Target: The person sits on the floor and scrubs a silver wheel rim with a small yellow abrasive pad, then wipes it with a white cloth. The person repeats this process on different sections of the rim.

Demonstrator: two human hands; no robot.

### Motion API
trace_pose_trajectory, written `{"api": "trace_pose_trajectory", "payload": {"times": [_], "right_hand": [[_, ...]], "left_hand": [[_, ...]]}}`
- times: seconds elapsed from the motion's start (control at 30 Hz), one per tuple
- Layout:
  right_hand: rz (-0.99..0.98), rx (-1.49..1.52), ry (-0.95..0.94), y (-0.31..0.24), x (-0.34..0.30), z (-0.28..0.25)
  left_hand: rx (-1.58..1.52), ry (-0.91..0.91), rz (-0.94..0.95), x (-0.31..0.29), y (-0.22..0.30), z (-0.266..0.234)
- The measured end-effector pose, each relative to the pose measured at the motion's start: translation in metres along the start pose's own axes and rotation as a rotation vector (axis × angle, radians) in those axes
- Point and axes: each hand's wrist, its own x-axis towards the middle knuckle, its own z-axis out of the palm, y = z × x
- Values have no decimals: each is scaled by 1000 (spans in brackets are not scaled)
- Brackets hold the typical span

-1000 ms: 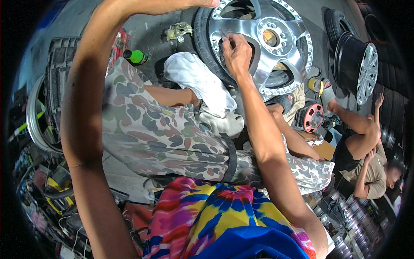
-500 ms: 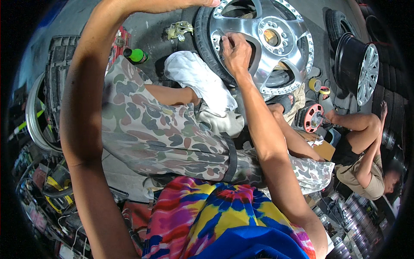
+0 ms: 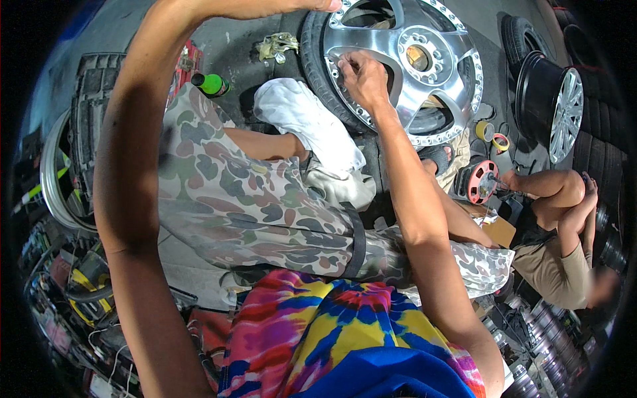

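Silver wheel (image 3: 377,42): far side, right of centre, face up, small bolt holes round its rim; far edge cut off by the frame.
Dark tyre (image 3: 313,63): shows along the wheel's left edge.
Right hand (image 3: 366,78): at the wheel's left rim, fingers bent and narrow, thumb close to them; cannot tell if a small part is pinched.
Left hand (image 3: 302,6): far edge of view, mostly cropped, fingertip at the wheel's far-left rim; cannot tell its grip.
Green bottle (image 3: 212,84): left of the wheel, beside the camouflage trousers (image 3: 259,205).
Crumpled plastic (image 3: 277,46): on the floor, between bottle and tyre.
White cloth (image 3: 298,119): over the left foot, near side of the tyre.
Red reel (image 3: 479,182): right, nearer than the wheel.
Co-worker (image 3: 552,272): far right, tan shirt, knee bent.
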Motion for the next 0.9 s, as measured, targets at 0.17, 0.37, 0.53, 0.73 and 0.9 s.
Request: {"api": "trace_pose_trajectory", "payload": {"times": [0.17, 0.37, 0.53, 0.73, 0.9], "right_hand": [[-72, 13, 186, -1, -2, 6], [-67, -37, 118, -6, -3, 6], [-65, -39, -23, -5, 2, -6], [33, -22, -203, -7, 2, -25], [28, -36, -144, -4, 2, -17]], "left_hand": [[9, -9, -1, -1, 0, 0], [6, -17, -7, 0, 0, 0], [5, -31, -4, 0, -1, 0], [4, -30, -10, -1, -1, 0], [0, -58, -35, -1, 2, -1]]}}
